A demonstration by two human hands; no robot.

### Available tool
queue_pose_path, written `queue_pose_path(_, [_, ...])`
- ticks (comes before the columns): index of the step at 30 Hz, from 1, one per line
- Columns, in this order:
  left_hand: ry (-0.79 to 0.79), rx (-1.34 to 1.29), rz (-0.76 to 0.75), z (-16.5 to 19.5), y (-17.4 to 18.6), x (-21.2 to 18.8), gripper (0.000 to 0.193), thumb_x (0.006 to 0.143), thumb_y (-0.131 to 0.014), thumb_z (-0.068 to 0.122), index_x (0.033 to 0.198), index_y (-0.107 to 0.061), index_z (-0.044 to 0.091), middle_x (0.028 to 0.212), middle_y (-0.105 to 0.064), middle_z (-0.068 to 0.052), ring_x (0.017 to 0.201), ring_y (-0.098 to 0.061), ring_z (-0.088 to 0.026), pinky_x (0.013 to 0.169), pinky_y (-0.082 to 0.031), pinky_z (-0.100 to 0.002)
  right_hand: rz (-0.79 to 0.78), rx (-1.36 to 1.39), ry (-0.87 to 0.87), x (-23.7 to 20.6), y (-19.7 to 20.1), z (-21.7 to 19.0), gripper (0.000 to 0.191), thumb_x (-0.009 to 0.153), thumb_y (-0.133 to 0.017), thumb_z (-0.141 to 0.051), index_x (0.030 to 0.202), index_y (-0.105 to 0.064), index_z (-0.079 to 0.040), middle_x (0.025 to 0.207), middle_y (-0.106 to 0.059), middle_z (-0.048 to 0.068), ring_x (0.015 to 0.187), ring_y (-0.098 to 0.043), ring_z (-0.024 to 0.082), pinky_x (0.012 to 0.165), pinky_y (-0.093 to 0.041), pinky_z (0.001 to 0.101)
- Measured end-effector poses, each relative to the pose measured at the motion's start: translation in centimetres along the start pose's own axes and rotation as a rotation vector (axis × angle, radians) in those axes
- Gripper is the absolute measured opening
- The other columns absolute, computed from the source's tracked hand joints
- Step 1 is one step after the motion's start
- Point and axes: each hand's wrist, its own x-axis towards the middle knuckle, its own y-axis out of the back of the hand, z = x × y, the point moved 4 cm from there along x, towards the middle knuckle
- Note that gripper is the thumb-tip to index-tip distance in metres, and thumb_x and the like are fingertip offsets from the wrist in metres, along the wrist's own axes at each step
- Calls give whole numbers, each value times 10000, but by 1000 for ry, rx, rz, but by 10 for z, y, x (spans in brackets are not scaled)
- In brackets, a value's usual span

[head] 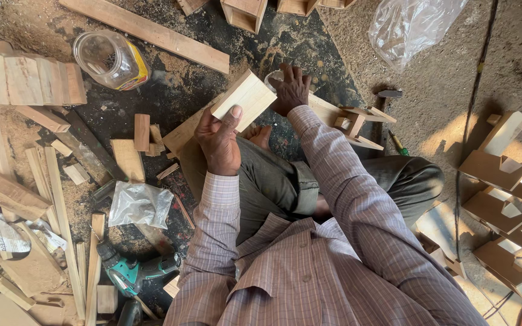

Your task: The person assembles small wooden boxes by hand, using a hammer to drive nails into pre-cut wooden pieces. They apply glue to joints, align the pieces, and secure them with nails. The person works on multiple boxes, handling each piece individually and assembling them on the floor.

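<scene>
Holding wood block [244, 96], left hand [220, 142], jar [111, 59], drill [134, 271] nearby

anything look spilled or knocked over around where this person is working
Yes. A clear plastic jar lies tipped on its side on the floor at upper left, among sawdust. Offcuts and a cordless drill lie loose on the ground. The left hand holds a pale wood block; the right hand reaches past it.

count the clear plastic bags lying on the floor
2: one crumpled plastic bag on the floor beside the left forearm, above the cordless drill; another at the top right. More may be hidden.
</scene>
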Motion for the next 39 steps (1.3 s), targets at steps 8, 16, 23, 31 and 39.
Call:
queue_pose_path(8, [-13, 37, 2, -3, 4, 1, 286, 856, -866, 75, 1107, -736, 33, 1092, -762, -106, 1068, -720, -208, 977, -607, -401, -162, -39, -83, 2, -6, -1, 604, 600, -857, -217, 1176, -760, -374, 1457, -446, 62, 1329, -371, 347, 1043, -311, 551])
queue_pose_path(16, [5, 19, 19, -3, 0, 5, 306, 845, -854, 62, 1123, -729, 42, 1104, -760, -95, 1075, -708, -195, 987, -587, -385, 45, 39, -25, -5, -5, 2, 462, 722, -844, -261, 1174, -754, -276, 1492, -465, 66, 1336, -442, 327, 1063, -307, 602])
queue_pose_path(23, [-17, -79, -21, -1, -2, 6, 260, 901, -841, 76, 1118, -703, 34, 1099, -745, -86, 1083, -691, -166, 1015, -553, -322, 103, 329, -90, -17, 9, 11, 578, 734, -921, -455, 1145, -664, -140, 1484, -457, 102, 1347, -416, 400, 1025, -298, 675])
queue_pose_path(31, [31, -48, 9, -9, 5, 11, 235, 918, -826, 98, 1099, -693, 30, 1081, -726, -79, 1066, -680, -164, 1004, -548, -307, -69, 448, -124, -17, 1, 31, 418, 704, -888, -338, 1036, -705, -162, 1533, -452, 82, 1403, -392, 394, 1082, -374, 635])
queue_pose_path(39, [240, -148, -11, -5, 1, 12, 278, 890, -775, 84, 1140, -682, 8, 1117, -722, -97, 1063, -697, -188, 965, -578, -329, -50, 1411, -122, -66, 88, 5, 381, 843, -818, -120, 1186, -652, -111, 1435, -613, 51, 1222, -631, 225, 1068, -572, 420])
